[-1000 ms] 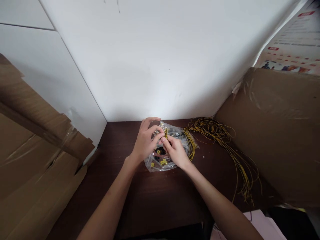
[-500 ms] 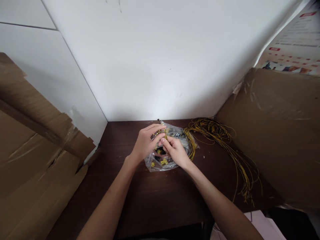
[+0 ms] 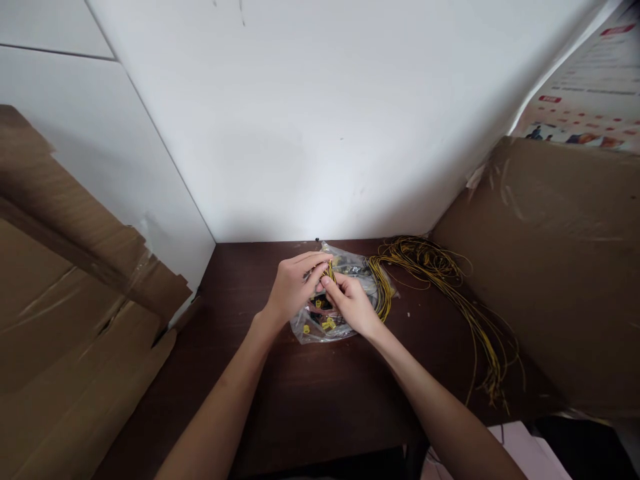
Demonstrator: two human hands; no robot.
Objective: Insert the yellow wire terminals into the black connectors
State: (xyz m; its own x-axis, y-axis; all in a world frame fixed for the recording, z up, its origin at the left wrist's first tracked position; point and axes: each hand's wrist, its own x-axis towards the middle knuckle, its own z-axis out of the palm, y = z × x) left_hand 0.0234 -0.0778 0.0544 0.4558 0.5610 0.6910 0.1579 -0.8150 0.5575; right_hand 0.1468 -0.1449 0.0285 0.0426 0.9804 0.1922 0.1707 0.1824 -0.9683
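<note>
Both hands meet over a clear plastic bag [image 3: 313,335] on the dark table. My right hand [image 3: 350,303] is closed, thumb pressed on a bunch of thin yellow and black wires [image 3: 383,290]. From the upper left, my left hand [image 3: 295,283] reaches across and pinches the wires' ends, which stick up between the fingers. The exact tips are too small to make out. Small yellow connectors [image 3: 328,324] and black parts show in the bag below the hands. The wires run right from the hands into a loose coil [image 3: 425,259].
The wires' far ends [image 3: 495,387] trail toward the table's right side. Cardboard stands at the left [image 3: 65,320] and the right [image 3: 545,267]. A white wall [image 3: 320,133] rises behind the dark table [image 3: 310,407]. Pink sheets [image 3: 530,453] lie at the lower right.
The fingers of my left hand have come down and closed nearer on the wire ends. My right hand stays in place, holding the bunch.
</note>
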